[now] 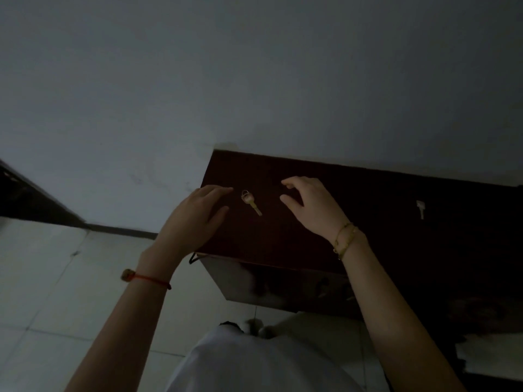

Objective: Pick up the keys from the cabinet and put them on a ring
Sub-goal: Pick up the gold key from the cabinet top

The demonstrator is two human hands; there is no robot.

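Because the brass key [251, 201] lies on the dark cabinet [368, 222] top between the two hands, the next reach turns on which hand closes the small gap first. The key sits near the cabinet's left edge, roughly midway between its back and front edges. Its long axis runs on a slant: the head, with a small ring [245, 193] through it, points toward the back-left corner, and the blade points toward the front and slightly right.

The left hand [195, 216] hovers over the left edge, fingers loosely spread and extended toward the key, holding nothing; its fingertips are just beside the ring end. The right hand [308, 205] is curled into an open claw, thumb and forefinger apart as if set to pinch, also holding nothing, and stands a little farther from the key, on its blade side. Neither hand touches the key. By this reading the left hand is the nearer, and it meets the ring end, while the right would meet the blade.

A second, paler key [420, 209] lies well apart toward the cabinet's right side, beyond the right hand, its long axis running roughly back to front. It will likely need a separate reach by the right hand.
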